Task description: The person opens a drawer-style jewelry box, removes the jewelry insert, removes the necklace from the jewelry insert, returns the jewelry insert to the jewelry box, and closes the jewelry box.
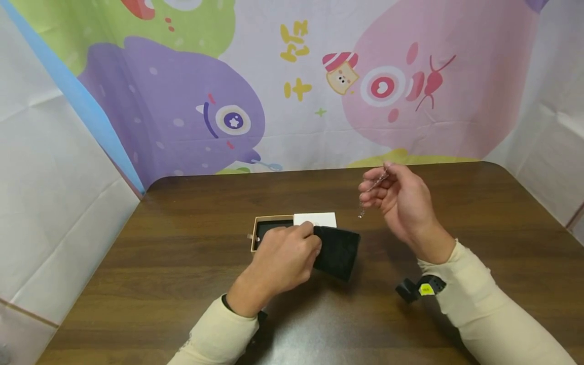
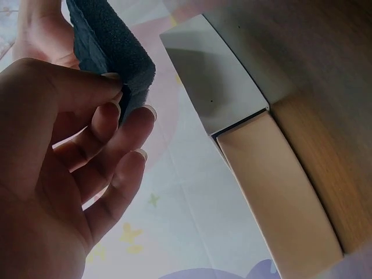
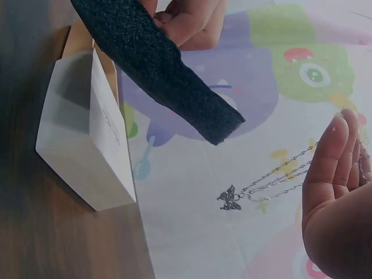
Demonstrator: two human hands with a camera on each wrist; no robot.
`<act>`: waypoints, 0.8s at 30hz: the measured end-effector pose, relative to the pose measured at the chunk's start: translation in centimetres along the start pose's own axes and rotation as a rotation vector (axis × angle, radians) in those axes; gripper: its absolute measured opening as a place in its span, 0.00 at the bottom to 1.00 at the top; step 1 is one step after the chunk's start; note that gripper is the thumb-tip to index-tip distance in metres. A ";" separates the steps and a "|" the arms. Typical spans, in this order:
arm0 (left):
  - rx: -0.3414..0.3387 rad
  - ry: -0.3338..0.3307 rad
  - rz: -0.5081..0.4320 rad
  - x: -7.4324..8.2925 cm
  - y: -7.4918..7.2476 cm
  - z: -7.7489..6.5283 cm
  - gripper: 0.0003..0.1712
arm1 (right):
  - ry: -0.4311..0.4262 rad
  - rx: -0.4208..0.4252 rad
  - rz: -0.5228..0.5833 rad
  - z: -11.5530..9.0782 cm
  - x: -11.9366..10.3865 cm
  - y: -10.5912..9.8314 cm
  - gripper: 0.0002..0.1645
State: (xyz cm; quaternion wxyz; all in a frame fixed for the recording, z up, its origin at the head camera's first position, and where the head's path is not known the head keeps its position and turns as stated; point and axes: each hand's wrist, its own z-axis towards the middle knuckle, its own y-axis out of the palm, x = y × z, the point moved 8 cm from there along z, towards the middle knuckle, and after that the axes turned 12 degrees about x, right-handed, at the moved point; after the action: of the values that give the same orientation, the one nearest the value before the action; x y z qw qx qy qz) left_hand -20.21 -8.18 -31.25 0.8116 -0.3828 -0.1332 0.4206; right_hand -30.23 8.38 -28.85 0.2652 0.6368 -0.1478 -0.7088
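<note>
My left hand [image 1: 283,258] pinches a thin black foam pad [image 1: 337,253] by one edge, thumb on one side and fingers on the other. The pad is tilted and overlaps the front of a small drawer-style jewelry box in the head view. The box's white sleeve [image 1: 321,219] covers one end, and its tan drawer [image 1: 253,237] is pulled out to the left, with black lining inside. To the right, my right hand [image 1: 410,208] is raised, with a silver chain necklace [image 3: 279,174] pinched at the fingertips. A butterfly-shaped pendant [image 3: 230,199] dangles from the chain.
The box stands on a dark wooden table [image 1: 182,294]. Behind the table hangs a cartoon-printed cloth [image 1: 292,126], with pale panels [image 1: 59,167] at the sides. A black wrist device [image 1: 420,289] with a yellow label sits at my right sleeve.
</note>
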 end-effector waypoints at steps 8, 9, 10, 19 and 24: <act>0.009 -0.007 0.002 -0.1 -0.2 0.0 0.12 | -0.024 0.037 -0.055 0.2 -0.4 -0.6 0.27; 0.009 -0.007 0.000 -0.1 -0.2 0.0 0.12 | -0.028 0.041 -0.062 0.2 -0.4 -0.6 0.28; 0.010 -0.006 0.001 -0.1 -0.2 0.0 0.12 | -0.028 0.043 -0.064 0.2 -0.4 -0.7 0.28; 0.011 -0.001 -0.004 0.0 -0.1 0.1 0.12 | 0.002 0.088 -0.059 0.5 0.0 -1.1 0.29; 0.016 0.003 -0.007 0.1 -0.1 0.1 0.12 | 0.008 0.109 -0.058 0.6 0.1 -1.2 0.29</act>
State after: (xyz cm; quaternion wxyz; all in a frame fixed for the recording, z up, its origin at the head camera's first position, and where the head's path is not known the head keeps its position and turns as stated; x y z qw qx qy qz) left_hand -20.16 -8.09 -31.06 0.8164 -0.3762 -0.1300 0.4184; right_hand -31.05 9.28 -29.49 0.2101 0.6571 -0.1667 -0.7045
